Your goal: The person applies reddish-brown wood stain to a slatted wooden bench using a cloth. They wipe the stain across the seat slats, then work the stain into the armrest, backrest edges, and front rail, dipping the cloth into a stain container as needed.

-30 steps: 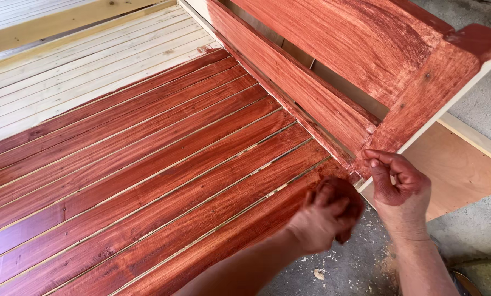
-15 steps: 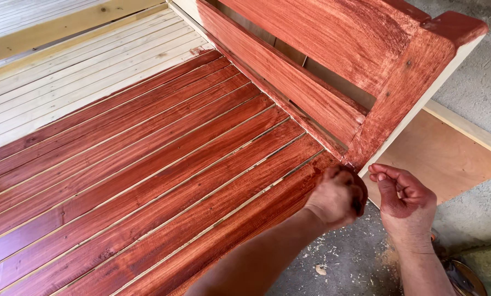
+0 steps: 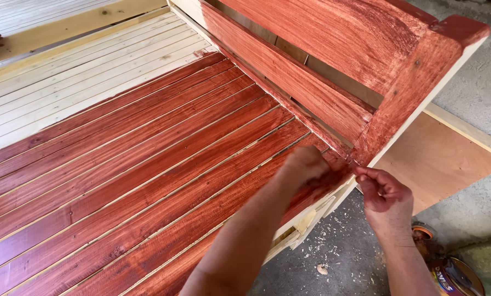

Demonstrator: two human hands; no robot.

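since half a second ago, left hand [image 3: 306,164] has slid up the red-stained slat [image 3: 201,214] to the corner by the upright post [image 3: 410,93], fingers curled and pressed on the wood. right hand [image 3: 385,194], stained red, hovers beside it, fingertips pinched together.

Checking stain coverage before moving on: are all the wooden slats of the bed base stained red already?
No, the far wooden slats are bare pale wood, while the near slats by the left hand are red.
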